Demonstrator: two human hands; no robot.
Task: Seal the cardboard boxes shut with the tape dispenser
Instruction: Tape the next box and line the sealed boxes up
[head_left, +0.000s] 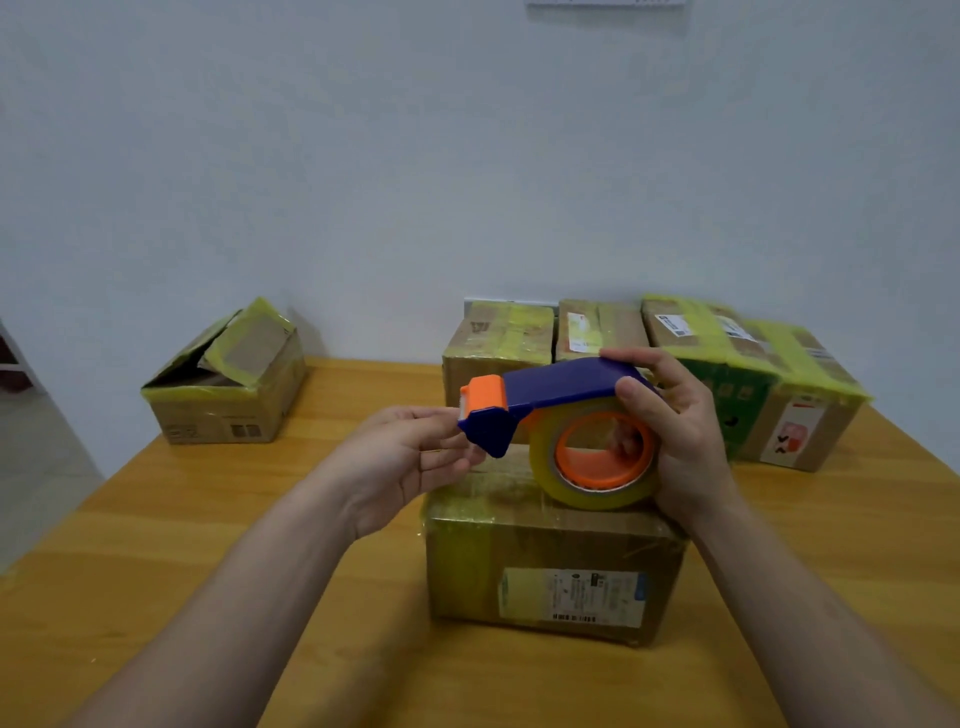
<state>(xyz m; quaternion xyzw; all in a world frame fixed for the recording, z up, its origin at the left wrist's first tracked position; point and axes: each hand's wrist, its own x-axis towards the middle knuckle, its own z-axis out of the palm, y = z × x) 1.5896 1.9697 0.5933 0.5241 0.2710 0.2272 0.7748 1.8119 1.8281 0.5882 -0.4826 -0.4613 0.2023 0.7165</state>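
The right hand (680, 431) is gripping the tape dispenser (561, 387). The thumb is lying on the blue top and the fingers are curling round the back and into the orange middle of the tape roll (592, 483). It is holding the tool up just over the near box (550, 561), I think so the tape can go down on the top.

The left hand (405, 457) is half closed. Its thumb and fingers are coming together at the tape end (470, 441), under the orange head (483, 397). It looks like it is pinching the loose bit to pull some out. The tape is see-through, so I am not fully sure.

The near box is sitting right in front on the wooden table (156, 571), easy to reach. It is wearing shiny tape on top, and more may be needed. Its white and blue label (571, 592) is showing a barcode, but the words are too small to read.

Four taped boxes (691, 332) are sitting in a row by the wall (467, 156), out of the way and looking done. Their stickers are too blurry to read. One open box (228, 384) is waiting far to the left with its flaps up, so I think it needs sealing too.
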